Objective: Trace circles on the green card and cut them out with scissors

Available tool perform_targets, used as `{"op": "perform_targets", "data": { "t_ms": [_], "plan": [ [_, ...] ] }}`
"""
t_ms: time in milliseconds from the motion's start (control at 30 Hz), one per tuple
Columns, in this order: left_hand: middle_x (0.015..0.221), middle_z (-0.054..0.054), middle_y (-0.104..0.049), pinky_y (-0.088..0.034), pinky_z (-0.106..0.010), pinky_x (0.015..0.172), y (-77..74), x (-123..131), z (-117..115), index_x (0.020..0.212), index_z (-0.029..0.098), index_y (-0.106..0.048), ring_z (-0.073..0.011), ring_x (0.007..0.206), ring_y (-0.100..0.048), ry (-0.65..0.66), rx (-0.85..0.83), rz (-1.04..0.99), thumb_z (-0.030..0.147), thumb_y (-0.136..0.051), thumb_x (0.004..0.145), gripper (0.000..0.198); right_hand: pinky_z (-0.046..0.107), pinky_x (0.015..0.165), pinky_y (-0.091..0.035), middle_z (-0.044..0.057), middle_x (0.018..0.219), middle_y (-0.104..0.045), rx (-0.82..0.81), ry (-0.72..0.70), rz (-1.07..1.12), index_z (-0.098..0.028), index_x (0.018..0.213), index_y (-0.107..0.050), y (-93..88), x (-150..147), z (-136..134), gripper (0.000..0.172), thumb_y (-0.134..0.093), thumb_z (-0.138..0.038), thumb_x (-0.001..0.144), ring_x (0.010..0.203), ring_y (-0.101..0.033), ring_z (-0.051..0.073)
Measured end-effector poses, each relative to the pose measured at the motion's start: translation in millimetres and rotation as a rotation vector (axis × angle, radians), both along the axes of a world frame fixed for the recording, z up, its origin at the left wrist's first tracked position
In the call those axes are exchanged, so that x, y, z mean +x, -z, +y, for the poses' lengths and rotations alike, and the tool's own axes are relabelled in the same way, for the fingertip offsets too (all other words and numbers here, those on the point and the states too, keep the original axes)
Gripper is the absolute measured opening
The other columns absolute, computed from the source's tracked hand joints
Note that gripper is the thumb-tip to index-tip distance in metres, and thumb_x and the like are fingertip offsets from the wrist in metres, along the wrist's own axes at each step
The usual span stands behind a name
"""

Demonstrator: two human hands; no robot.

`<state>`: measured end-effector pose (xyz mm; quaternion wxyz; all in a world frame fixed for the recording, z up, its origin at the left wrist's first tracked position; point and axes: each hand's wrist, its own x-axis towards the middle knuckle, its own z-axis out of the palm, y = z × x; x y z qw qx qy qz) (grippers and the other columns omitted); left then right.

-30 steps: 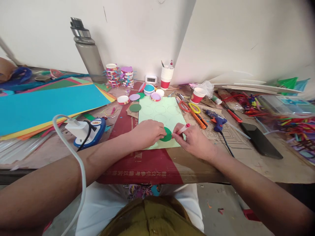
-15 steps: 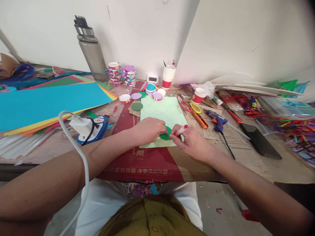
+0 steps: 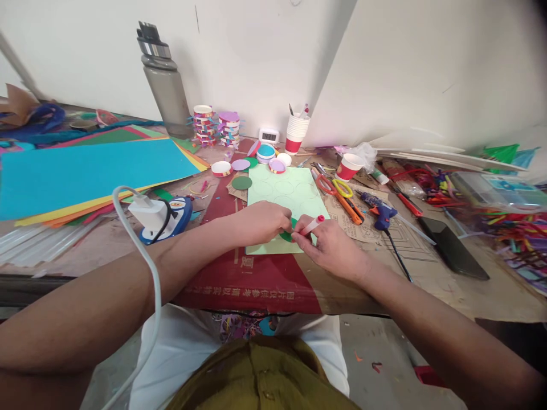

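My left hand (image 3: 270,221) has its fingers bent and pressed together on the left side of a dark green paper circle (image 3: 289,232). That circle lies on a light green sheet of paper (image 3: 267,246) with several drawn circle outlines. In my right hand (image 3: 327,246) is a white marker (image 3: 311,226) with a red end, slanting up to the right. The marker's tip is hidden by the fingers at the circle's right edge. Another dark green circle (image 3: 241,183) lies by the sheet's left edge.
A blue glue gun (image 3: 382,213), an orange utility knife (image 3: 352,210) and yellow-handled scissors (image 3: 342,188) lie right of the sheet. Paper cups (image 3: 294,134) and a grey bottle (image 3: 166,91) stand behind. Blue card (image 3: 98,171) lies left; a white cable (image 3: 149,267) crosses my left arm.
My right hand with the marker has shifted slightly left along the edge of the green circle. My left hand stays on the circle. The whole view has swung slightly.
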<state>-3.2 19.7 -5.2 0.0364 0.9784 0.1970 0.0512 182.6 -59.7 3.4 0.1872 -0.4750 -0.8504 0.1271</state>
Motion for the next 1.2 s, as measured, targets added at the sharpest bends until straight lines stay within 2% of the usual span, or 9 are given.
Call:
{"op": "perform_targets", "data": {
  "t_ms": [133, 400, 567, 700, 800, 900, 967, 1200],
  "plan": [
    [0.085, -0.002, -0.07, -0.039, -0.027, 0.058, -0.3, -0.3, 3.6, 0.073, 0.019, -0.072, -0.0156, 0.074, -0.066, 0.017, -0.003, 0.001, 0.009, -0.058, 0.083, 0.021, 0.028, 0.065, -0.038, 0.003, 0.072, -0.063, 0.01, -0.015, 0.005, -0.019, 0.082, -0.057, 1.4, -2.5, 2.8, 0.015, -0.049, -0.021, 0.094, 0.064, -0.055, 0.016],
    [0.095, -0.002, -0.074, -0.042, -0.026, 0.064, 0.5, 0.3, 10.1, 0.082, 0.021, -0.075, -0.0177, 0.086, -0.069, 0.024, -0.052, 0.021, 0.002, -0.053, 0.081, 0.029, 0.027, 0.065, -0.039, 0.004, 0.076, -0.064, 0.021, -0.041, 0.062, -0.019, 0.08, -0.055, 3.3, -8.0, 6.7, 0.015, -0.049, -0.02, 0.094, 0.064, -0.055, 0.015],
    [0.095, -0.003, -0.076, -0.045, -0.026, 0.07, -0.8, 0.7, 11.3, 0.088, 0.022, -0.076, -0.0192, 0.089, -0.07, -0.03, -0.108, 0.024, 0.0, -0.052, 0.076, 0.034, 0.027, 0.065, -0.038, 0.004, 0.075, -0.064, 0.025, -0.039, 0.071, -0.02, 0.078, -0.053, 2.9, -9.3, 7.9, 0.016, -0.049, -0.02, 0.094, 0.063, -0.054, 0.015],
    [0.093, -0.005, -0.076, -0.044, -0.027, 0.067, -7.1, 0.6, 8.5, 0.089, 0.02, -0.075, -0.0202, 0.085, -0.07, -0.072, -0.133, 0.036, 0.004, -0.052, 0.078, 0.03, 0.027, 0.065, -0.038, 0.003, 0.073, -0.062, 0.044, -0.04, 0.066, -0.02, 0.077, -0.053, 3.1, -9.6, 8.6, 0.017, -0.048, -0.02, 0.093, 0.063, -0.054, 0.015],
    [0.096, -0.007, -0.076, -0.043, -0.027, 0.064, -12.8, -0.7, 5.2, 0.104, 0.019, -0.071, -0.0212, 0.083, -0.07, -0.139, -0.166, 0.024, 0.008, -0.049, 0.083, 0.032, 0.027, 0.064, -0.037, 0.003, 0.07, -0.06, 0.043, -0.027, 0.052, -0.02, 0.076, -0.052, 2.3, -9.6, 8.7, 0.018, -0.048, -0.02, 0.093, 0.062, -0.054, 0.015],
    [0.104, -0.009, -0.075, -0.044, -0.028, 0.066, -16.5, -2.2, 3.5, 0.13, 0.018, -0.057, -0.0226, 0.089, -0.07, -0.22, -0.199, 0.003, 0.01, -0.048, 0.084, 0.048, 0.027, 0.063, -0.037, 0.002, 0.069, -0.059, 0.048, -0.018, 0.052, -0.02, 0.076, -0.053, 0.8, -9.4, 9.2, 0.018, -0.049, -0.02, 0.093, 0.061, -0.053, 0.015],
    [0.105, -0.009, -0.075, -0.044, -0.028, 0.068, -17.6, -2.8, 3.4, 0.136, 0.019, -0.051, -0.0235, 0.092, -0.07, -0.232, -0.22, 0.019, 0.009, -0.046, 0.083, 0.054, 0.027, 0.062, -0.038, 0.001, 0.068, -0.059, 0.055, -0.018, 0.07, -0.02, 0.075, -0.053, 0.3, -9.5, 10.1, 0.019, -0.049, -0.021, 0.093, 0.06, -0.053, 0.014],
    [0.103, -0.01, -0.073, -0.044, -0.028, 0.07, -22.3, -1.8, 1.9, 0.116, 0.017, -0.058, -0.0217, 0.086, -0.067, -0.213, -0.273, 0.033, 0.015, -0.046, 0.088, 0.031, 0.028, 0.063, -0.038, 0.004, 0.071, -0.065, 0.1, -0.015, 0.081, -0.019, 0.073, -0.056, 8.1, -12.8, 17.1, 0.024, -0.049, -0.025, 0.095, 0.062, -0.056, 0.015]
  ]
}}
